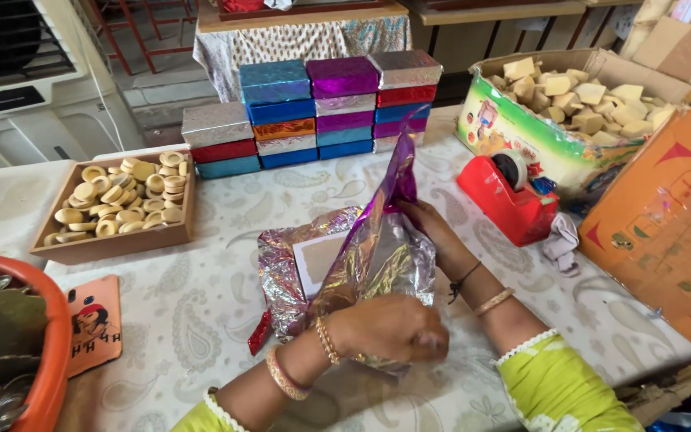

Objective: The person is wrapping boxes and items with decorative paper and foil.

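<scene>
Head view: left hand (389, 328) and right hand (429, 228) both grip shiny purple-silver foil wrapping sheet (369, 248), left of red tape dispenser (505, 200).

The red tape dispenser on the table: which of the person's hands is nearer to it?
The right hand. It lies beside the red tape dispenser, apart from it, under the shiny purple wrapping foil. The left hand presses the foil's near edge, farther away.

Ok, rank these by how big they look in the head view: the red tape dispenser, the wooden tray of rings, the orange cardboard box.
1. orange cardboard box, though it sits nearer the camera and is cut off by the frame
2. wooden tray of rings
3. red tape dispenser
</scene>
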